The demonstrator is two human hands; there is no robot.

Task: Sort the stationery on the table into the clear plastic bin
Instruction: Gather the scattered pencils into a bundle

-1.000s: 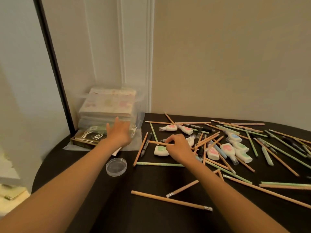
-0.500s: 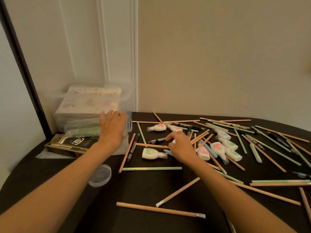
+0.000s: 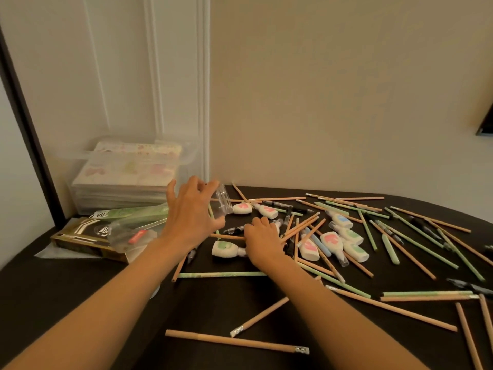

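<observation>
Scattered pencils (image 3: 237, 341), correction tapes (image 3: 332, 240), clear bin (image 3: 85, 154) far-left

Tan and pale-green pencils (image 3: 354, 301) litter a black table (image 3: 213, 311).

- Looked like a room in a home.
- Plain cream wall (image 3: 346, 102) met white painted panel moulding (image 3: 203, 102), which read as domestic trim.
- A dark, round-edged worktop (image 3: 213, 303) sat against that wall.
- The clutter was household stationery: loose pencils (image 3: 236, 341), pastel correction-tape rollers (image 3: 224, 249) and a clear plastic bin (image 3: 188, 161) of patterned sheets.
</observation>
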